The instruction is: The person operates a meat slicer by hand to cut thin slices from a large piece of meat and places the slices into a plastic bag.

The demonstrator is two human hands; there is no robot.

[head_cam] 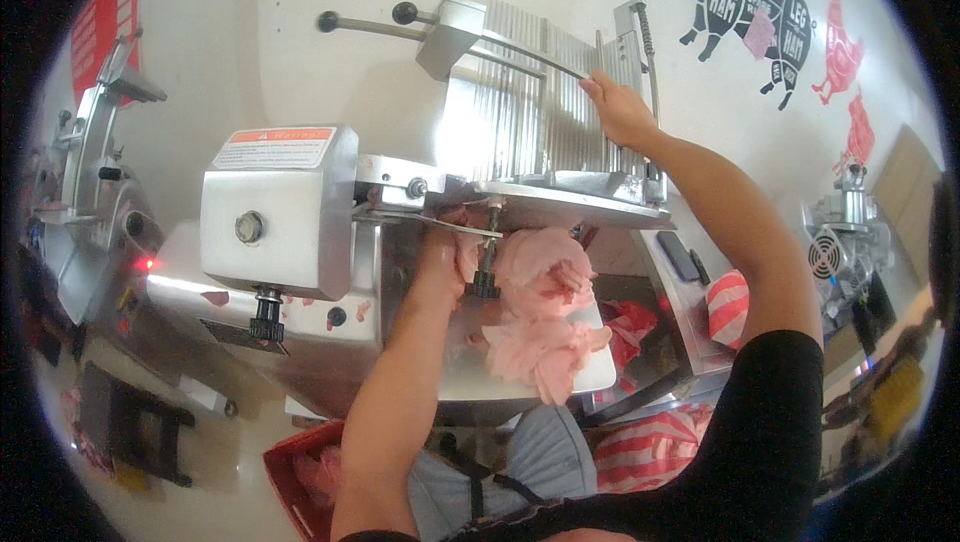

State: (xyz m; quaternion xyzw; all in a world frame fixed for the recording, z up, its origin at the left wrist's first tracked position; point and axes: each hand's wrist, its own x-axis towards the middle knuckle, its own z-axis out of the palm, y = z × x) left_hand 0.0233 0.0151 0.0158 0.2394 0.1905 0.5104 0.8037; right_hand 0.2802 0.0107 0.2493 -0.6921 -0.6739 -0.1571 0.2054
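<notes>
A bone-saw-like metal meat slicer (279,231) stands before me, with a ribbed upright plate (517,99) at its top. At the upper right, my right hand (621,114) is closed around the end of a metal bar (525,54) that crosses this plate; some of its fingers are hidden. My left hand (452,231) reaches under the slicer's flat ledge (574,202), mostly out of sight, with pale pink meat beside it. Two heaps of thin pink meat slices, a rear heap (536,272) and a front heap (547,354), lie on a white tray (600,373) below the ledge.
A second slicer (97,144) stands at the left. To the right, a dark phone (677,255) lies on a metal surface near a red-and-white striped bag (727,309). A red crate (300,482) and another striped bag (649,452) sit low in front. Black knobs (268,317) jut from the machine.
</notes>
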